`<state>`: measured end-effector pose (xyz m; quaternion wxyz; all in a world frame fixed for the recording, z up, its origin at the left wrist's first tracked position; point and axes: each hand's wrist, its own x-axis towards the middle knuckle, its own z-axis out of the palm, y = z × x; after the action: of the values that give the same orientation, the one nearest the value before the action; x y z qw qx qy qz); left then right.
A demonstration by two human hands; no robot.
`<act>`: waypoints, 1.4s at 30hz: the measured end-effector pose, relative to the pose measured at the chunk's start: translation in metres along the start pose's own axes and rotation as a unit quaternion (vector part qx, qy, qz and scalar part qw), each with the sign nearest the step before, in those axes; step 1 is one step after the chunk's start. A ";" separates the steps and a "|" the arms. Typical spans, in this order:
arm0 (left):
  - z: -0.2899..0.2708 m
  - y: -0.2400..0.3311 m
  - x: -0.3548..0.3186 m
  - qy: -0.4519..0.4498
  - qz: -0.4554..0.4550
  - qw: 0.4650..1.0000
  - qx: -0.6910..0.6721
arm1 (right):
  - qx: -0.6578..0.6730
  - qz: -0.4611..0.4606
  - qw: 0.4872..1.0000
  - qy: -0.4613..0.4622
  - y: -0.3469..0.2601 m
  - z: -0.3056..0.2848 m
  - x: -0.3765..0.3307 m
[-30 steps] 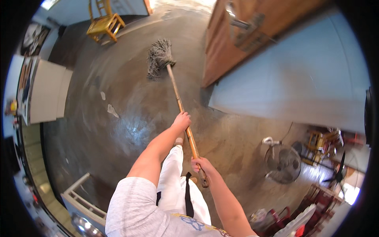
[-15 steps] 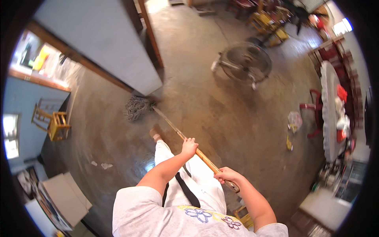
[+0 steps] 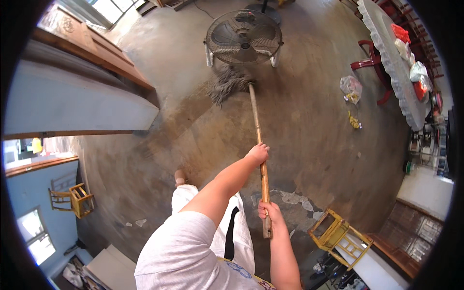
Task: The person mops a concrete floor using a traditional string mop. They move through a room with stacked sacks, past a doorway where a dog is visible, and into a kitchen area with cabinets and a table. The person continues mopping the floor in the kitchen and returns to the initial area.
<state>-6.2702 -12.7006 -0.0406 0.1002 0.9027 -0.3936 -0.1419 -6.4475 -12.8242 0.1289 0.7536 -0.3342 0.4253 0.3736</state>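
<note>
A mop with a long wooden handle (image 3: pixel 258 121) runs away from me over the brown floor. Its grey string head (image 3: pixel 227 86) lies spread on the floor just before the large floor fan (image 3: pixel 244 37). My left hand (image 3: pixel 259 152) is wrapped round the middle of the handle. Lower down, near the butt end, my right hand (image 3: pixel 270 212) grips the same handle. Darker, damp-looking floor shows around and behind the mop head.
A wall end (image 3: pixel 135 118) juts in at the left. Small wooden chairs stand at left (image 3: pixel 79 199) and lower right (image 3: pixel 333 234). A plastic bag (image 3: pixel 351 89) lies near the red stool (image 3: pixel 369 63) and the covered table (image 3: pixel 386 53). Floor patches (image 3: pixel 295 200) are broken.
The mop head has swung from beside the wall end, rightward and farther out to the fan. Both hands keep their grip, and my view has turned with the body.
</note>
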 end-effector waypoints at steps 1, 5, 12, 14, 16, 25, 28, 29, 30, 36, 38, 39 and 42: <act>-0.001 -0.001 0.011 -0.012 0.028 0.999 0.014 | 0.027 -0.012 1.000 -0.010 0.005 0.002 0.005; 0.003 0.007 0.013 -0.012 0.085 0.996 0.033 | 0.151 0.011 0.988 -0.008 0.021 0.018 0.001; -0.010 0.046 -0.065 0.001 0.104 0.990 -0.095 | 0.062 0.086 0.994 -0.022 0.064 0.041 -0.055; -0.015 0.049 -0.112 0.033 0.075 0.988 -0.129 | 0.027 0.115 0.993 -0.014 0.088 0.054 -0.076; -0.020 0.059 -0.155 0.045 0.037 0.984 -0.166 | -0.049 0.124 0.991 0.005 0.107 0.069 -0.096; 0.010 0.096 -0.384 0.094 -0.174 0.958 -0.209 | -0.261 0.262 0.929 -0.023 0.205 0.116 -0.135; 0.024 0.113 -0.449 0.101 -0.261 0.935 -0.217 | -0.330 0.328 0.884 -0.051 0.226 0.118 -0.126; 0.028 0.118 -0.469 0.125 -0.276 0.931 -0.205 | -0.375 0.326 0.866 -0.061 0.232 0.122 -0.122; 0.031 0.121 -0.486 0.108 -0.318 0.916 -0.220 | -0.419 0.323 0.845 -0.069 0.239 0.126 -0.117; 0.068 0.130 -0.553 0.068 -0.443 0.860 -0.243 | -0.557 0.291 0.757 -0.179 0.261 0.139 -0.067; 0.073 0.140 -0.556 0.029 -0.477 0.838 -0.263 | -0.619 0.226 0.723 -0.206 0.259 0.137 -0.067; 0.079 0.145 -0.552 0.019 -0.490 0.831 -0.264 | -0.674 0.185 0.681 -0.218 0.254 0.134 -0.073; 0.088 0.170 -0.524 0.014 -0.477 0.843 -0.249 | -0.802 0.026 0.553 -0.223 0.224 0.126 -0.118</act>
<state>-6.7564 -12.4335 0.0189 0.2469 0.9257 0.1356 -0.2524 -6.6305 -12.6416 0.2448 0.2336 -0.6953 -0.2235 0.6419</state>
